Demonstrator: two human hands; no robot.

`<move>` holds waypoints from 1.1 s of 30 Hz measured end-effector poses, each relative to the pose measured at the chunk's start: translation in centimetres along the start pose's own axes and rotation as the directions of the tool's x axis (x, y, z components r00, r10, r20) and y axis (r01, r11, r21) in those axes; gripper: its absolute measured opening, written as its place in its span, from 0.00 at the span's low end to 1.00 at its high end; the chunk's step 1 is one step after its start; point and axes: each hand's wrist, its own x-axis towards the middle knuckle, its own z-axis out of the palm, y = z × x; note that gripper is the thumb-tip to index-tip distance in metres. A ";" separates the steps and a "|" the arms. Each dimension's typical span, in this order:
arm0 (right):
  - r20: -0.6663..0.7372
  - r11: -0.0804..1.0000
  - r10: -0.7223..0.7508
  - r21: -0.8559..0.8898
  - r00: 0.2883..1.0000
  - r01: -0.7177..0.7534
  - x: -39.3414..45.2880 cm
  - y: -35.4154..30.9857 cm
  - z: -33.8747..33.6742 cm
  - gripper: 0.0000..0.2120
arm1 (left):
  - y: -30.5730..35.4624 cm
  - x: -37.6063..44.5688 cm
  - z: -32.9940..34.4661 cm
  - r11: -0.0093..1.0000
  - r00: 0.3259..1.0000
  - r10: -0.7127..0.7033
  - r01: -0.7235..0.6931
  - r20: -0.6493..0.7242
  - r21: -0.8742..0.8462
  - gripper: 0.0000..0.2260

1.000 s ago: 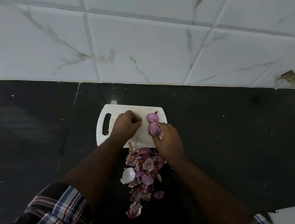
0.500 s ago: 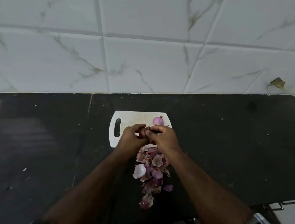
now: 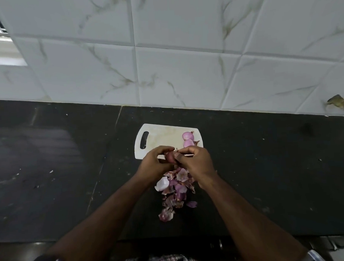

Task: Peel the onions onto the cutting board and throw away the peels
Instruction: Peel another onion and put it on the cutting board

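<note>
A white cutting board (image 3: 161,136) with a handle slot lies on the black counter. Two peeled pink onions (image 3: 187,135) sit at its right end, one just behind the other (image 3: 188,143). Over the board's near edge I hold a small unpeeled reddish onion (image 3: 170,157) between both hands. My left hand (image 3: 156,164) grips it from the left, and my right hand (image 3: 196,161) pinches its skin at the top. A pile of purple and white peels (image 3: 175,189) lies on the counter right below my hands.
The black stone counter (image 3: 267,165) runs left and right, with a white tiled wall (image 3: 174,71) behind it. A brown dry scrap (image 3: 336,101) sticks to the wall at the far right. The counter's front edge is near my body.
My right hand let go of a peeled onion on the board. Both hands came together over the board's near edge around an unpeeled onion. The camera view tilted up.
</note>
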 end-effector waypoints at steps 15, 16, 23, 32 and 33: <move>0.149 0.988 -0.132 -0.064 0.980 0.142 -2.0 1.3 -3.6 0.07 | 0.0 -4.1 3.3 0.938 0.992 -0.121 0.125 0.031 -0.322 0.25; 0.164 0.985 -0.146 -0.062 0.976 0.158 -2.1 1.3 -3.7 0.08 | -0.1 -4.1 3.4 0.932 0.991 -0.126 0.130 0.034 -0.337 0.25; 0.130 0.955 -0.202 -0.195 0.971 0.225 -2.7 1.8 -3.7 0.04 | -0.4 -4.6 4.2 0.909 0.990 -0.140 0.141 0.033 -0.393 0.21; 0.173 0.957 -0.113 -0.248 0.979 0.154 -1.8 2.5 -3.8 0.14 | -1.6 -4.2 2.6 0.853 0.980 -0.191 0.196 0.060 -0.483 0.19; 0.190 0.965 -0.103 -0.218 0.976 0.144 -1.8 2.2 -3.6 0.16 | -1.8 -4.0 2.2 0.860 0.979 -0.193 0.198 0.060 -0.469 0.18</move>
